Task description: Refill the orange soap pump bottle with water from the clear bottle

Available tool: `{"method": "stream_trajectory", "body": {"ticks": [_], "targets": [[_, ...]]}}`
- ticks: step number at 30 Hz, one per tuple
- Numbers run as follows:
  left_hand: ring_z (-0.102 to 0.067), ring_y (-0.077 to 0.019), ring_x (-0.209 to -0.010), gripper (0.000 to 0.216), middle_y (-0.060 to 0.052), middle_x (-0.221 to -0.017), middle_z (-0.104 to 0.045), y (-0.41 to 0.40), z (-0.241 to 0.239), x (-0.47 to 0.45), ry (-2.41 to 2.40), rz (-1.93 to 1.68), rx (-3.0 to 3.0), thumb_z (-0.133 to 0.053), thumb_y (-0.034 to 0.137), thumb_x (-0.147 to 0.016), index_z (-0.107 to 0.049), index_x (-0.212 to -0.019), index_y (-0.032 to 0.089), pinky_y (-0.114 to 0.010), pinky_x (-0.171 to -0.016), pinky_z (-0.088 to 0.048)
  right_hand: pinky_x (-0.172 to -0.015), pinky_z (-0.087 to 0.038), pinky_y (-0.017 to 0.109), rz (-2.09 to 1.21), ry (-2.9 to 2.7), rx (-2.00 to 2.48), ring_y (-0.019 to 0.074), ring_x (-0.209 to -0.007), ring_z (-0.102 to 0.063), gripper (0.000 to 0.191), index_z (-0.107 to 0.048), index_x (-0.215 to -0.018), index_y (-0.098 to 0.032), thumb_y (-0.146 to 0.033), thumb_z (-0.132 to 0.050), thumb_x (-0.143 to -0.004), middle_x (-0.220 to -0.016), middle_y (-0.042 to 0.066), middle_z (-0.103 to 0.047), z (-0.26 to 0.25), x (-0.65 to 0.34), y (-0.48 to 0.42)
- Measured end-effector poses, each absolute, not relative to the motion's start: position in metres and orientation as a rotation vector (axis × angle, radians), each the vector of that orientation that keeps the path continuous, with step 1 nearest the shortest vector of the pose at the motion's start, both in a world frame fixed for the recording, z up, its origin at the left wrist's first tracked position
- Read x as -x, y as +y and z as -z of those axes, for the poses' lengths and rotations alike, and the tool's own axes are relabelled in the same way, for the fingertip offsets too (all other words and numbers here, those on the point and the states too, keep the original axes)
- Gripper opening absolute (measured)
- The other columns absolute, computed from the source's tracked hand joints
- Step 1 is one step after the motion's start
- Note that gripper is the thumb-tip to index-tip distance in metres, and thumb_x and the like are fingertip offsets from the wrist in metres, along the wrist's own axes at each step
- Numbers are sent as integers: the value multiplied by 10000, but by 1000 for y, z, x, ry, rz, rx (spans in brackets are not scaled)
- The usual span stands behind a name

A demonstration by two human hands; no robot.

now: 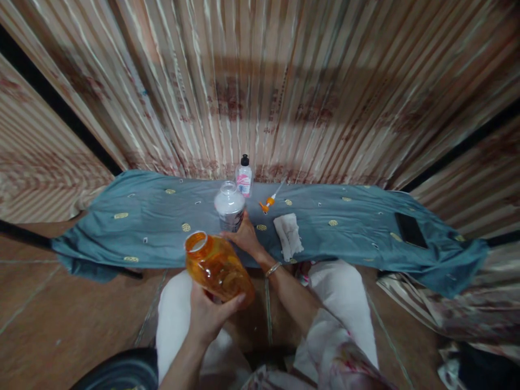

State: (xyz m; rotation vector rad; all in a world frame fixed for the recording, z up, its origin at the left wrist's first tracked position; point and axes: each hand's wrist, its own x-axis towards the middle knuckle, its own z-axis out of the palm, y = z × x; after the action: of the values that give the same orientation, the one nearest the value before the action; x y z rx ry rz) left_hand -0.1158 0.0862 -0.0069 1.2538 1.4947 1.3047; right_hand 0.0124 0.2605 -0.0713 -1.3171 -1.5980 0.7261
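My left hand (213,311) grips an orange see-through bottle (221,268) near its base. The bottle is tilted, with its uncapped mouth toward the upper left, in front of the table's near edge. Fingers of my right hand (244,235) are wrapped round the side of a clear bottle (229,206) with dark print, which stands upright and uncapped on the cloth. Behind it stands a small clear bottle (244,181) with a black cap and pink label. An orange pump top (268,203) with a thin tube lies to the right.
A folded white cloth (288,236) lies right of my right hand. A dark phone (410,229) is at the table's right end. Blue-green patterned cloth (349,249) covers the table, and a striped curtain (260,92) hangs behind. A black round tub (117,371) stands lower left.
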Motion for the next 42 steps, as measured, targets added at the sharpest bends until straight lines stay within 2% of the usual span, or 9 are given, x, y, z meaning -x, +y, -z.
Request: {"method": "stream_trajectory", "body": {"ticks": [3, 6, 12, 20, 25, 28, 33, 37, 42], "targets": [[-747, -278, -824, 719, -53, -880, -734, 85, 11, 130, 1621, -1398, -1205, -952, 521, -436, -643, -981, 169, -411, -755, -654, -1080, -494, 488, -754, -1526, 1420, 347, -1298, -617, 959, -394, -1408, -113, -418, -885, -643, -1380, 266, -619, 69, -5, 265], [-737, -251, -847, 703, -39, -918, -729, 86, 10, 138, 1655, -1504, -1189, -942, 519, -474, -629, -1009, 188, -385, -771, -648, -994, -549, 468, -787, -1483, 1483, 333, -1167, -692, 849, -461, -1320, -155, -409, -879, -627, -1239, 198, -705, 63, -3, 268], [-735, -267, -823, 716, -52, -924, -734, 92, 0, 147, 1656, -1518, -1296, -956, 455, -425, -630, -1002, 185, -407, -748, -650, -901, -590, 459, -858, -1423, 1493, 310, -1049, -728, 751, -534, -1192, -202, -414, -891, -566, -1130, 127, -749, 43, -2, 265], [-722, -324, -898, 756, -39, -856, -691, 91, -18, 142, 1754, -1651, -1279, -907, 607, -445, -633, -1008, 184, -566, -945, -587, -902, -590, 450, -1000, -1235, 1211, 290, -1011, -730, 713, -617, -1119, -190, -447, -915, -525, -1106, 93, -773, 5, -22, 221], [-715, -319, -1030, 984, -88, -1068, -699, 109, -19, 126, 1561, -1713, -1199, -937, 576, -447, -548, -1258, 178, -532, -1010, -560, -836, -616, 426, -1140, -1075, 1009, 266, -861, -751, 475, -702, -915, -211, -450, -889, -550, -912, 38, -798, -6, -65, 176], [-704, -302, -1085, 1036, -112, -1185, -680, 129, -14, 104, 1385, -1694, -1202, -950, 580, -437, -521, -1293, 183, -470, -1009, -568, -802, -627, 421, -1110, -939, 1012, 254, -787, -750, 412, -732, -856, -214, -385, -904, -524, -838, 24, -796, -1, -96, 150], [-705, -283, -1106, 1016, -106, -1209, -674, 166, -7, 66, 1177, -1622, -1235, -943, 557, -504, -468, -1325, 194, -449, -1017, -565, -814, -629, 421, -978, -739, 1096, 257, -788, -759, 405, -751, -859, -205, -320, -922, -511, -852, 43, -808, 12, -150, 117], [-661, -293, -1206, 1009, -119, -1298, -642, 204, -2, 28, 1065, -1518, -1317, -943, 494, -526, -441, -1352, 205, -462, -1075, -529, -748, -635, 415, -959, -658, 1162, 265, -745, -761, 434, -749, -846, -199, -313, -941, -475, -817, 62, -806, 22, -189, 95], [-585, -318, -1318, 1094, -142, -1382, -599, 254, 13, -22, 955, -1399, -1421, -960, 381, -480, -426, -1415, 187, -475, -1141, -465, -767, -646, 460, -1003, -579, 1161, 306, -785, -777, 468, -755, -878, -230, -362, -940, -469, -842, 75, -810, 37, -215, 72]]}}
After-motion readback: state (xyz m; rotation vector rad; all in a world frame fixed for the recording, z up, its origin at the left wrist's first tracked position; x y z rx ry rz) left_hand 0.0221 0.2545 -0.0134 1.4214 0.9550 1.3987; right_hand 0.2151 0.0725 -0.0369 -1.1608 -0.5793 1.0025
